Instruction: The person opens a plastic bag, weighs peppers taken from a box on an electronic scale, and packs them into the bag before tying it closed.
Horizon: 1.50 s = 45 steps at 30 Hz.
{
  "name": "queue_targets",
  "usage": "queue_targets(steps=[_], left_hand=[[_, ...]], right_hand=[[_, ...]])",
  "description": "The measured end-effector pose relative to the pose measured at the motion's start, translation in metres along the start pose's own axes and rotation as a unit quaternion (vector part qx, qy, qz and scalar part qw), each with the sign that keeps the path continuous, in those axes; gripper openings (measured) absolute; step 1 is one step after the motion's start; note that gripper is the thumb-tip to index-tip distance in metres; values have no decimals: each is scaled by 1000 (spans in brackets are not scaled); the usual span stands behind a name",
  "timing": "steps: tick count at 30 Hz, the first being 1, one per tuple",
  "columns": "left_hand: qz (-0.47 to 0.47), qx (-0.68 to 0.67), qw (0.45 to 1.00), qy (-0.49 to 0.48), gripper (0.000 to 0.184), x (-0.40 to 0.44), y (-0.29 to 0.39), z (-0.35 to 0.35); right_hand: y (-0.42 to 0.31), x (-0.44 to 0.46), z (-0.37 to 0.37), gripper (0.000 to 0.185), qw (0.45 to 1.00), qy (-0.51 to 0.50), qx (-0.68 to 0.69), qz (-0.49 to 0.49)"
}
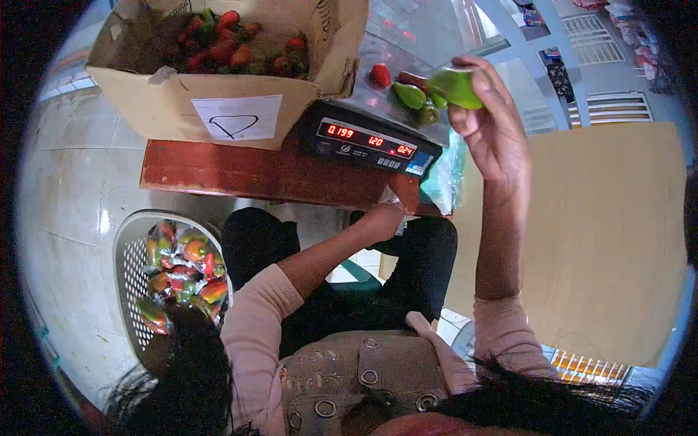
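Note:
My right hand is raised at the right end of a digital scale, its fingers closed around a green pepper. Just beside that pepper, a red pepper and several green ones lie on the scale's pan. The red display digits read 0.199, 1.20 and 0.24. Low at the front edge of the reddish-brown table, my left hand is closed on a thin see-through plastic bag. Part of that bag is hidden by the fingers.
Left of the scale, a cardboard box holds red and green peppers. On the floor at left stands a pale plastic basket of bagged peppers. Thin plastic bags hang by the table's right end. A tan board fills the right side.

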State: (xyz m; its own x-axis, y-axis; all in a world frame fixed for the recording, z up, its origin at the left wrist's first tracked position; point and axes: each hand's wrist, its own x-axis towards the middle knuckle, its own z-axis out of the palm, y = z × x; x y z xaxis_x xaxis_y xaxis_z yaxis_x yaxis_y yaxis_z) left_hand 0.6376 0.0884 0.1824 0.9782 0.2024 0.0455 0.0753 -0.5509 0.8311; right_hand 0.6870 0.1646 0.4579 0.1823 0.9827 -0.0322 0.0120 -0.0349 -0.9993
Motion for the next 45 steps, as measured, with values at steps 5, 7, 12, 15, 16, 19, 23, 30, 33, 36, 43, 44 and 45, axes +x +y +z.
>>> queue_targets(steps=[5,7,12,15,16,19,23,30,33,36,43,44,45], left_hand=[[28,14,999,12,27,17,-19,34],[16,-19,1000,17,30,23,-26,44],[-24,-113,992,54,38,2,2,2],[7,-250,963,96,40,-5,11,-12],[18,-270,959,82,40,-5,10,-14],[48,-285,952,104,41,-6,12,-24],[64,-262,944,192,42,9,7,0],[-8,4,1000,16,24,12,-18,21],[-9,7,1000,-16,25,9,-8,1],[21,6,1000,20,22,13,-7,16],[-12,13,1000,-15,22,13,-6,15],[-26,18,998,-51,22,10,0,3],[-28,16,998,-51,21,8,6,-5]], right_hand=[[34,50,64,30,979,-1,-92,-180],[33,64,97,39,974,-50,-64,-210],[64,130,162,38,995,-10,51,-84],[82,152,179,38,990,-41,96,-97],[86,156,182,38,990,-43,83,-105],[93,164,183,38,987,-60,103,-109],[94,160,176,33,983,-58,165,-62],[46,137,68,26,995,-11,62,-71],[28,136,-26,20,989,-58,132,-35],[61,134,-81,21,946,-2,-321,-39],[131,142,-72,43,630,-12,-776,19],[132,147,-67,43,609,-24,-792,41],[132,150,-63,42,586,-37,-807,62]])
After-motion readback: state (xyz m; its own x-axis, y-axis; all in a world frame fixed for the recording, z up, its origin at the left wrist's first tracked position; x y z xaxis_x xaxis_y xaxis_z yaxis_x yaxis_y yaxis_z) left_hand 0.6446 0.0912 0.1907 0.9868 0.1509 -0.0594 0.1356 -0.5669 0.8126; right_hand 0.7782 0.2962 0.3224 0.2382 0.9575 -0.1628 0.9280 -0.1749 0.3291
